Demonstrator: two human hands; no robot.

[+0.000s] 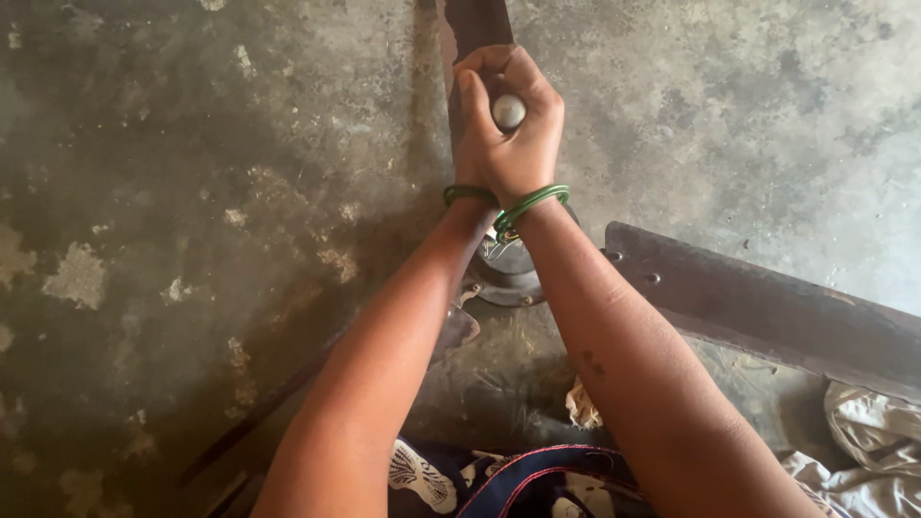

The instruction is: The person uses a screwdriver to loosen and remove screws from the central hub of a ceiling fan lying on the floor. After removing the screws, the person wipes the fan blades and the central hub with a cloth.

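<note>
Both my arms reach forward and my hands are clasped together around one upright handle. Its rounded grey metal end (507,111) pokes out between the fingers. My left hand (475,129) grips the left side and my right hand (539,134) wraps over it from the right. Each wrist wears green bangles (532,201). A dark, rusty flat metal bar (477,24) runs on from the hands toward the top edge. Under my wrists sits a round metal base plate (508,278) with bolts, partly hidden by my arms.
A long dark rusty plank (767,307) slants across the right side of the stained concrete floor (192,192). Crumpled pale cloth (873,432) lies at the lower right. Dark patterned fabric (518,480) shows at the bottom between my arms.
</note>
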